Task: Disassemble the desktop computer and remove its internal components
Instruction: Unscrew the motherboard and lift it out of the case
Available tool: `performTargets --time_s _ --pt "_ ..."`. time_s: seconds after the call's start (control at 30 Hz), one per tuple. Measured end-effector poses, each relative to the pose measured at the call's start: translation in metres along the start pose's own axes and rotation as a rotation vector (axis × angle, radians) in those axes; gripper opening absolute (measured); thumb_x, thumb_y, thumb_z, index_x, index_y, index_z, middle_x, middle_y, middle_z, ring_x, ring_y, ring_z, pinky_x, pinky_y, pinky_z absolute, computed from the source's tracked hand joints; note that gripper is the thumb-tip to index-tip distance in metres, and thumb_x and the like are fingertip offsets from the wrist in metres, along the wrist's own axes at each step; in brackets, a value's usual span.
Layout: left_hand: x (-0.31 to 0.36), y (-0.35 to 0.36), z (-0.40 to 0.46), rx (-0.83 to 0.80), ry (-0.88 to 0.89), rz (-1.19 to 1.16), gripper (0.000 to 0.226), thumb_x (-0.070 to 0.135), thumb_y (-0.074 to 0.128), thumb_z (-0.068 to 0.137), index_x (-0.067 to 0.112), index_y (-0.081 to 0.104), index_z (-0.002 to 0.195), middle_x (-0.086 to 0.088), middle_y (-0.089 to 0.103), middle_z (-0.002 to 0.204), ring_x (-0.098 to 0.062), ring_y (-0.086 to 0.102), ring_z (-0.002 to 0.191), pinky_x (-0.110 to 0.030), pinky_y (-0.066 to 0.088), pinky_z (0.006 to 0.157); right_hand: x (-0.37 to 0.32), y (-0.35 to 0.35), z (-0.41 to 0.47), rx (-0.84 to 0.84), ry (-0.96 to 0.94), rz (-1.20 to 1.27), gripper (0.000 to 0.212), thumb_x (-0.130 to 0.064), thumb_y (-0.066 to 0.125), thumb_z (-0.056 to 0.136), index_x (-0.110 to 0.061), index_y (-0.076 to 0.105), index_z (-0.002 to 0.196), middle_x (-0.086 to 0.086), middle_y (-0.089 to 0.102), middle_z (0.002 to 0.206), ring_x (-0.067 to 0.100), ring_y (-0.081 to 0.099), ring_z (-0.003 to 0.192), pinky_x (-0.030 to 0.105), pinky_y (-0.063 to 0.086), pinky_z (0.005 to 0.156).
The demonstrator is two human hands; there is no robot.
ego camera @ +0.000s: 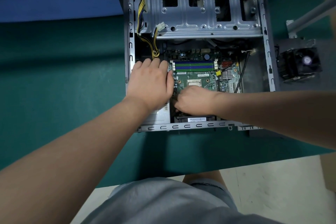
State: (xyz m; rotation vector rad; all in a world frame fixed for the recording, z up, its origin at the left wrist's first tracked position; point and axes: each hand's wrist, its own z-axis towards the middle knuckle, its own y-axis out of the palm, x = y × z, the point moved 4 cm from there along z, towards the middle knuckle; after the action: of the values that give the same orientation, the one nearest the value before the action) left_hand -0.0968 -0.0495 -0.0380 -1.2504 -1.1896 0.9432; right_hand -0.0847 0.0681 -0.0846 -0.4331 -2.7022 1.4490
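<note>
Left hand (151, 82): lay palm down over the left edge of the board, fingers straight and close together, tips reaching toward the yellow-and-black cables (154, 45); it pinched nothing that showed
Right hand (192, 100): fingers curled down at the near left corner of the board, just beside the left hand; what they held, if anything, was hidden under the knuckles, so I could not tell the grip
Case (271, 60): open on its side on the mat, dull grey sheet metal, slotted rims
Board (198, 78): green, flat in the case floor, bare square socket in the middle, blue and green slots along its far edge
Drive cage (200, 18): stamped grey steel with cut-outs, at the far end of the case
Fan (300, 63): black, squarish, finned body beneath, lying on the mat to the right, apart from the case
Mat (63, 78): dark green, smooth
</note>
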Motion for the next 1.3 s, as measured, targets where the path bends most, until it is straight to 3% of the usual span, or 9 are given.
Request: performTargets --time_s 0.17,0.3,0.37,0.5,0.67,0.87,0.93,1.13,1.3 --pt "-0.0002 -0.0001 -0.0005 0.005 -0.003 -0.001 0.031 0.034 0.028 0.093 0.013 0.052 0.092 -0.008 0.058 0.091 -0.027 0.049 0.083 -0.038 0.032 0.075 0.0000 -0.0024 -0.0020 0.071 -0.097 0.029 0.024 -0.004 0.045 0.092 -0.010 0.054 0.113 0.010 0.054 0.106 0.029 0.054 0.091 0.038 0.044 0.079" --pt "-0.0002 -0.0001 0.0004 0.003 -0.004 0.003 0.031 0.034 0.028 0.094 0.013 0.052 0.092 -0.008 0.058 0.091 -0.027 0.049 0.083 -0.038 0.032 0.075 0.0030 -0.0026 -0.0020 0.067 -0.068 0.077 0.013 -0.013 0.048 0.095 -0.007 0.057 0.103 0.011 0.054 0.097 0.027 0.054 0.081 0.037 0.046 0.070" --pt "-0.0003 -0.0001 0.0000 0.004 -0.003 -0.001 0.031 0.033 0.029 0.094 0.013 0.052 0.092 -0.008 0.058 0.091 -0.027 0.049 0.083 -0.038 0.032 0.075 0.0024 -0.0010 -0.0017 0.049 -0.018 0.080 0.026 -0.027 0.041 0.100 -0.007 0.058 0.100 0.008 0.059 0.090 0.022 0.047 0.072 0.037 0.047 0.073" --pt "0.0001 -0.0007 -0.0001 0.001 -0.003 -0.002 0.030 0.033 0.029 0.094 0.013 0.052 0.092 -0.008 0.058 0.092 -0.028 0.049 0.084 -0.038 0.031 0.075 -0.0020 0.0007 0.0002 0.026 -0.068 0.026 0.013 -0.005 0.045 0.094 -0.005 0.056 0.102 0.008 0.055 0.084 0.025 0.052 0.076 0.035 0.041 0.067" --pt "0.0003 -0.0007 -0.0001 -0.002 -0.005 0.007 0.031 0.033 0.029 0.093 0.013 0.053 0.093 -0.008 0.058 0.092 -0.028 0.050 0.085 -0.039 0.033 0.076 0.0004 -0.0029 -0.0025 0.077 -0.110 0.085 0.023 -0.004 0.046 0.092 -0.008 0.056 0.112 0.011 0.053 0.110 0.031 0.052 0.097 0.038 0.044 0.079" --pt "-0.0004 0.0002 0.0002 0.005 -0.001 0.003 0.032 0.033 0.028 0.093 0.013 0.053 0.093 -0.008 0.058 0.091 -0.028 0.049 0.084 -0.038 0.032 0.075 0.0003 -0.0022 -0.0013 0.031 -0.008 0.064 0.020 -0.017 0.044 0.097 -0.006 0.060 0.102 0.009 0.057 0.092 0.027 0.056 0.082 0.037 0.045 0.078" --pt "-0.0006 0.0000 -0.0001 0.006 -0.002 0.000 0.032 0.033 0.028 0.093 0.013 0.053 0.092 -0.008 0.058 0.091 -0.028 0.049 0.083 -0.038 0.032 0.074 -0.0017 -0.0018 -0.0010 0.020 -0.041 0.068 0.016 -0.007 0.047 0.094 -0.005 0.060 0.103 0.008 0.055 0.088 0.028 0.057 0.085 0.038 0.046 0.077" --pt "0.0003 -0.0004 -0.0002 0.007 -0.002 -0.001 0.033 0.034 0.028 0.093 0.013 0.053 0.092 -0.008 0.058 0.091 -0.028 0.049 0.083 -0.038 0.032 0.075 -0.0008 -0.0032 -0.0008 0.046 -0.090 0.087 0.020 -0.004 0.048 0.091 -0.008 0.059 0.107 0.012 0.055 0.099 0.029 0.055 0.088 0.038 0.043 0.076" --pt "-0.0002 -0.0006 0.0001 0.011 -0.001 -0.004 0.032 0.034 0.028 0.093 0.013 0.053 0.092 -0.008 0.058 0.090 -0.028 0.050 0.083 -0.039 0.032 0.074 0.0019 0.0013 -0.0004 0.007 -0.001 0.065 0.023 -0.023 0.043 0.099 -0.009 0.059 0.094 0.004 0.053 0.077 0.025 0.057 0.075 0.037 0.049 0.077"
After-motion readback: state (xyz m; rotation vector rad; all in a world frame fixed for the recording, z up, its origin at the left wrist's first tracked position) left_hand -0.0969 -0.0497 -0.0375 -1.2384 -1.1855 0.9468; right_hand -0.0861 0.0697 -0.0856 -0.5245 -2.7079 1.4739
